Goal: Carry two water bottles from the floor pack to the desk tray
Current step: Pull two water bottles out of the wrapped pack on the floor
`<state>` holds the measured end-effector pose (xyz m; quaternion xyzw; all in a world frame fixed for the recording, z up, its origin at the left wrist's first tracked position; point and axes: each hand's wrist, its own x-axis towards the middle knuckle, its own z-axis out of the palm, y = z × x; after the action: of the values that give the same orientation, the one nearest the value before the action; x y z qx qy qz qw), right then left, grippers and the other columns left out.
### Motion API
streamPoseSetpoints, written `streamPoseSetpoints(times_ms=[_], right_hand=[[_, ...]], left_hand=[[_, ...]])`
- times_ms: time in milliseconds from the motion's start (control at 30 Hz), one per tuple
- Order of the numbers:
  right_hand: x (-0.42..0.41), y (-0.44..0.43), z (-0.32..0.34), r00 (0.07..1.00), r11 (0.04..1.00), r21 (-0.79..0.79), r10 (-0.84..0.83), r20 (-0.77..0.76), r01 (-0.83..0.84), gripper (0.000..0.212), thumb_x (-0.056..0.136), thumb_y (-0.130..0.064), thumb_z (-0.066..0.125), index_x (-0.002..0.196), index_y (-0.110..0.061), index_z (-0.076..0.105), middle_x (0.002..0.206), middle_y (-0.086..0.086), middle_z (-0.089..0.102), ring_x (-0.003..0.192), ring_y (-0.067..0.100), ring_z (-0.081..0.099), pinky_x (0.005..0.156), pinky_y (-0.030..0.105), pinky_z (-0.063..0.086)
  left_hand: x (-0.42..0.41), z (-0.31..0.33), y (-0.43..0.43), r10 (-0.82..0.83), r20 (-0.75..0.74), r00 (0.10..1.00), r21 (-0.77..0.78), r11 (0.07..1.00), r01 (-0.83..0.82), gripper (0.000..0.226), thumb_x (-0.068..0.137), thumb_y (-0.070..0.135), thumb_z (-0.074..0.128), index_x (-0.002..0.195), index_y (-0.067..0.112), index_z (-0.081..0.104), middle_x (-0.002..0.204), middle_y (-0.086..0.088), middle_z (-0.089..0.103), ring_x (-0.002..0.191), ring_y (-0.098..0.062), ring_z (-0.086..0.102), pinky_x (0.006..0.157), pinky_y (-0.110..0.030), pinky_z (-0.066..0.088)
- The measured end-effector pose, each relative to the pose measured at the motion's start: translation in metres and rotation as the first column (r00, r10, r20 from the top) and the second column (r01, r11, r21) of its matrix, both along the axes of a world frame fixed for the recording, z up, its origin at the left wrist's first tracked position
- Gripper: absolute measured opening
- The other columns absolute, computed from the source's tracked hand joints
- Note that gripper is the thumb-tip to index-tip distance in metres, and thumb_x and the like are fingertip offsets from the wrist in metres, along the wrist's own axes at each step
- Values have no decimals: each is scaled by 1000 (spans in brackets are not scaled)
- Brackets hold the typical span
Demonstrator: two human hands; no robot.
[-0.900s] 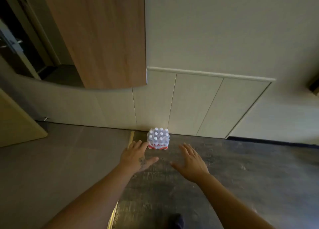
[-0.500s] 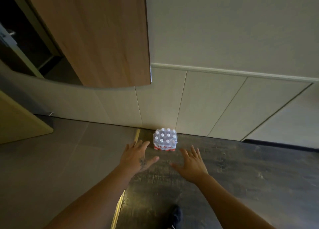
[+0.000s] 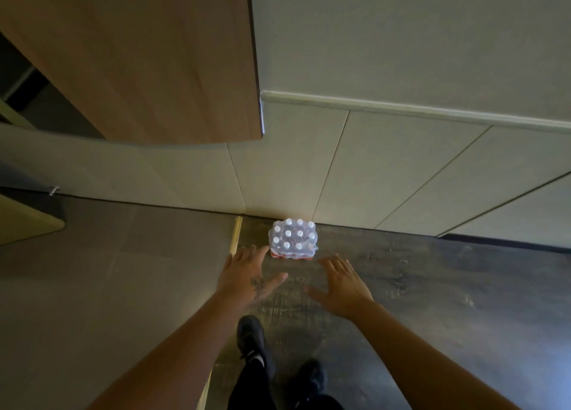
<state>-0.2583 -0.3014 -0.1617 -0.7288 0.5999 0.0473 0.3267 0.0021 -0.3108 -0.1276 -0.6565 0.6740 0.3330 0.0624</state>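
Note:
A shrink-wrapped pack of water bottles with white caps and a red band at its base stands on the dark floor against the pale wall panels. My left hand is stretched out, palm down, just below and left of the pack, fingers spread. To the pack's lower right hovers my right hand, also flat and open. Neither hand touches the pack. No desk or tray is in view.
A wooden cabinet door hangs above on the left. A brass strip divides the grey floor from the darker floor. My two black shoes stand on the dark floor below my hands. A yellow-green edge juts in at left.
The view has moved closer to the pack and tilted down, bringing my feet into sight. Both hands stay open and have drawn nearer the pack.

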Motion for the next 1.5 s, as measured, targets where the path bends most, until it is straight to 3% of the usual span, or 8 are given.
streamPoseSetpoints(times_ms=[267, 533, 800, 1000, 1133, 1267, 1367, 1500], right_hand=[[19, -50, -72, 967, 962, 113, -253, 33, 248, 86, 94, -65, 59, 162, -26, 24, 169, -1, 28, 154, 22, 31, 118, 45, 39], [21, -98, -173, 960, 949, 160, -278, 22, 271, 85, 92, -66, 60, 159, -26, 27, 164, 0, 38, 148, 23, 42, 112, 47, 47], [28, -131, -297, 970, 965, 116, -241, 26, 237, 83, 92, -71, 54, 159, -32, 24, 166, -4, 36, 151, 20, 39, 113, 49, 48], [36, -158, -411, 977, 967, 140, -214, -19, 215, 83, 97, -54, 62, 163, -25, 22, 172, -2, 26, 157, 20, 28, 117, 48, 41], [46, -186, -484, 984, 978, 109, -176, -21, 177, 73, 99, -34, 64, 161, -22, 27, 170, 1, 29, 157, 22, 28, 121, 46, 36], [62, -220, -538, 991, 992, -15, -128, -41, 128, 64, 99, -27, 66, 155, -15, 39, 164, 7, 38, 155, 26, 31, 126, 47, 31], [74, -245, -568, 994, 993, -99, -68, -81, 59, 61, 96, -21, 68, 151, -15, 44, 156, 8, 45, 147, 27, 40, 119, 44, 41], [79, -265, -594, 987, 988, -150, -54, -153, 31, 60, 95, -13, 67, 150, -16, 44, 146, 8, 50, 132, 26, 48, 106, 39, 49]], left_hand=[[3, -82, -74, 27, -139, 990, 99, 995, -14, 91, 97, 76, 58, 169, 29, 29, 178, -5, 30, 165, -31, 26, 128, -50, 35], [4, -173, -110, 74, -146, 986, 134, 989, -54, 88, 98, 71, 60, 169, 28, 30, 178, -8, 29, 166, -30, 25, 126, -50, 36], [-36, -306, -131, 122, -219, 968, 132, 987, -94, 96, 95, 77, 59, 170, 26, 28, 176, -4, 34, 163, -27, 31, 124, -50, 40], [-51, -428, -144, 180, -205, 962, 145, 978, -152, 91, 97, 70, 61, 170, 26, 28, 177, -4, 32, 164, -26, 29, 125, -49, 39], [-52, -502, -165, 116, -151, 982, 130, 987, -97, 88, 103, 62, 60, 171, 19, 25, 181, -9, 23, 167, -29, 24, 129, -47, 35], [-53, -558, -194, -3, -92, 996, 63, 998, 8, 96, 102, 56, 64, 175, 16, 15, 185, -9, 2, 171, -31, 11, 132, -51, 34], [-56, -588, -207, -72, -16, 997, 68, 995, 73, 103, 103, 57, 61, 175, 13, 4, 185, -9, -8, 172, -31, 2, 135, -51, 28], [-58, -613, -200, -103, 40, 994, 160, 982, 95, 114, 102, 68, 52, 172, 11, -19, 181, -10, -28, 169, -27, -22, 139, -54, 6]])
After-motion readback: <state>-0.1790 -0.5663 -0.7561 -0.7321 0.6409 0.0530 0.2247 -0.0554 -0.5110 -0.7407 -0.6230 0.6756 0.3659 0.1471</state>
